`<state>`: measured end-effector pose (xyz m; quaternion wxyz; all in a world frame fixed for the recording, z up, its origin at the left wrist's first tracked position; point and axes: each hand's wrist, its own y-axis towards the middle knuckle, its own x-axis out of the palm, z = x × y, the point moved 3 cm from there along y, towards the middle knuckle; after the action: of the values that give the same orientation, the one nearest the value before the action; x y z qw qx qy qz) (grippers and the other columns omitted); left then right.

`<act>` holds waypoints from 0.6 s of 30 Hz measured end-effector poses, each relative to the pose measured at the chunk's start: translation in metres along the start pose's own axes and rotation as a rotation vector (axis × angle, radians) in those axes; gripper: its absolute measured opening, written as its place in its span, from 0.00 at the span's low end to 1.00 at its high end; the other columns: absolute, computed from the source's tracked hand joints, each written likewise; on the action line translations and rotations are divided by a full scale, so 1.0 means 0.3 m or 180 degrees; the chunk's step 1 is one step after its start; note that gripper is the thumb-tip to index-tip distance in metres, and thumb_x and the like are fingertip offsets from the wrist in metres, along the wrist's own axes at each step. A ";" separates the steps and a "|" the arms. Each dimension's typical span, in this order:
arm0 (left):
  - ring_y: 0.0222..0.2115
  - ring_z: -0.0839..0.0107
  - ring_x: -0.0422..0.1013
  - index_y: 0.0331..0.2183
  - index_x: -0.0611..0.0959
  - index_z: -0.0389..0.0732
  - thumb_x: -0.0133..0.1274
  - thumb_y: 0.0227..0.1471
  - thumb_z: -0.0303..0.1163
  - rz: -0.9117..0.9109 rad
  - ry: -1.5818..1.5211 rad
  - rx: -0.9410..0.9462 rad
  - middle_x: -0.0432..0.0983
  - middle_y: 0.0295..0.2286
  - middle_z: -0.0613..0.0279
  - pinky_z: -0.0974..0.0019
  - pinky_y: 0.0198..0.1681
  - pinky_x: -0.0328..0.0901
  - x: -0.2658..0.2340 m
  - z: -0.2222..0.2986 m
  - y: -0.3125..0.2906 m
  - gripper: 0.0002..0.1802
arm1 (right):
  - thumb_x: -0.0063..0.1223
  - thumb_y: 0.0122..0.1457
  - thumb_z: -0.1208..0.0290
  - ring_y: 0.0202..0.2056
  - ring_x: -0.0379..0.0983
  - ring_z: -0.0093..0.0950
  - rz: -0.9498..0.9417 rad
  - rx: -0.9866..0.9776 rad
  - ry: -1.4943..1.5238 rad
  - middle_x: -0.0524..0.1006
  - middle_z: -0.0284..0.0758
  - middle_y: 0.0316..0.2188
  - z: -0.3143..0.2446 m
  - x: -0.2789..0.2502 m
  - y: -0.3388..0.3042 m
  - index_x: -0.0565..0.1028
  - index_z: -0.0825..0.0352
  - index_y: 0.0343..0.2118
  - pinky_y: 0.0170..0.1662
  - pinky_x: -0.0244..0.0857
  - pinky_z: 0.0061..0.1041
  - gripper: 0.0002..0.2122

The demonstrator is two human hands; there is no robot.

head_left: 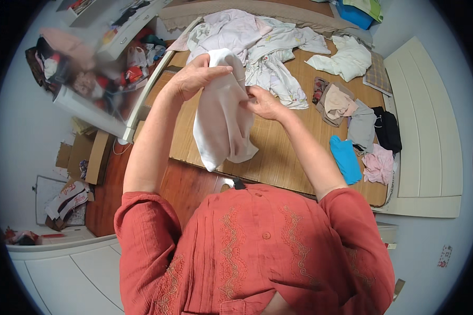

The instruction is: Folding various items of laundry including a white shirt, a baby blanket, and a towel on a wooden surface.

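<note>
A plain white garment (220, 115) hangs from both my hands in front of me, above the near edge of the bed. My left hand (197, 76) grips its upper left part, the thumb lying across the cloth. On the other side my right hand (264, 102) pinches the garment's right edge, its fingertips partly hidden by the cloth. The lower end droops in loose folds. What kind of garment it is, I cannot tell. Just beyond it, a heap of pale printed clothes (270, 52) lies on the bed's wooden mat (294, 131).
Folded clothes sit along the right side: a blue one (346, 160), a pink one (378, 164), a grey one (361, 126) and a black one (388, 129). A white pillow (347, 58) lies farther back. Cardboard boxes (97, 156) stand on the left floor, below a cluttered white cabinet.
</note>
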<state>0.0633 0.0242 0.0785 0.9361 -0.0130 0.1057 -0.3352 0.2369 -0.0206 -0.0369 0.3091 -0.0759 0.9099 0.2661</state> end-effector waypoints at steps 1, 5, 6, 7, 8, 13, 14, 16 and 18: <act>0.32 0.77 0.67 0.39 0.72 0.38 0.55 0.42 0.37 0.0125 0.0448 -0.0040 0.71 0.31 0.65 0.72 0.36 0.63 -0.018 0.005 -0.008 0.21 | 0.51 0.48 0.66 0.29 0.67 0.25 0.0045 0.0496 0.0112 0.71 0.37 0.30 0.027 -0.001 -0.002 0.71 0.68 0.36 0.34 0.62 0.24 0.14; 0.32 0.75 0.66 0.38 0.73 0.33 0.57 0.39 0.44 -0.0096 0.0855 -0.0011 0.72 0.31 0.60 0.71 0.35 0.61 -0.044 0.082 -0.056 0.28 | 0.45 0.50 0.69 0.19 0.63 0.24 0.0933 0.0601 0.0511 0.69 0.36 0.15 0.094 -0.130 -0.011 0.71 0.71 0.24 0.25 0.59 0.27 0.09; 0.32 0.73 0.68 0.38 0.73 0.33 0.58 0.38 0.42 -0.0002 0.0899 0.0064 0.73 0.32 0.59 0.69 0.35 0.62 -0.077 0.069 -0.073 0.28 | 0.45 0.50 0.69 0.19 0.63 0.24 0.0904 0.0569 0.0527 0.69 0.36 0.15 0.074 -0.167 0.011 0.71 0.71 0.24 0.25 0.59 0.27 0.09; 0.32 0.73 0.68 0.38 0.73 0.33 0.58 0.38 0.42 0.0016 0.0894 0.0061 0.73 0.32 0.59 0.69 0.35 0.62 -0.117 0.044 -0.070 0.28 | 0.45 0.50 0.69 0.19 0.62 0.25 0.1100 0.0537 0.0472 0.69 0.37 0.15 0.043 -0.220 0.031 0.70 0.70 0.25 0.25 0.58 0.27 0.08; 0.32 0.72 0.69 0.39 0.73 0.33 0.59 0.37 0.41 -0.0057 0.0908 -0.0123 0.73 0.33 0.59 0.68 0.35 0.63 -0.158 0.010 -0.061 0.29 | 0.45 0.50 0.70 0.18 0.62 0.26 0.1298 0.0507 0.0414 0.69 0.38 0.16 0.008 -0.259 0.044 0.70 0.69 0.25 0.25 0.58 0.27 0.07; 0.28 0.72 0.72 0.33 0.78 0.34 0.60 0.33 0.35 0.0815 0.2432 -0.0061 0.75 0.27 0.58 0.69 0.30 0.66 -0.247 0.022 0.008 0.21 | 0.45 0.53 0.71 0.23 0.64 0.18 0.1310 0.0267 -0.0749 0.71 0.31 0.18 -0.088 -0.300 0.092 0.72 0.69 0.29 0.27 0.59 0.20 0.07; 0.25 0.73 0.72 0.29 0.80 0.33 0.58 0.34 0.35 0.1060 0.2430 0.0111 0.76 0.24 0.57 0.72 0.30 0.65 -0.267 0.045 0.021 0.18 | 0.45 0.53 0.71 0.23 0.65 0.20 0.1462 0.0291 -0.0678 0.71 0.33 0.18 -0.087 -0.339 0.084 0.72 0.69 0.30 0.28 0.59 0.20 0.07; 0.21 0.74 0.71 0.29 0.79 0.35 0.56 0.38 0.34 0.0832 0.1028 0.0690 0.76 0.23 0.60 0.72 0.29 0.65 -0.274 0.069 0.038 0.14 | 0.47 0.52 0.71 0.22 0.65 0.22 0.1726 0.0259 -0.0397 0.71 0.36 0.19 -0.146 -0.398 0.073 0.73 0.69 0.30 0.29 0.61 0.21 0.07; 0.26 0.77 0.70 0.31 0.77 0.37 0.55 0.42 0.33 0.0612 -0.1053 0.1059 0.75 0.27 0.63 0.73 0.32 0.64 -0.212 0.061 0.059 0.12 | 0.47 0.52 0.71 0.23 0.66 0.21 0.1320 0.0358 -0.0673 0.72 0.34 0.20 -0.125 -0.399 0.065 0.73 0.69 0.30 0.29 0.61 0.20 0.07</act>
<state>0.0304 0.0771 0.1068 0.9575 0.0967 -0.1047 -0.2507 0.3070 -0.0270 0.0689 0.3451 0.1582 0.8820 0.2793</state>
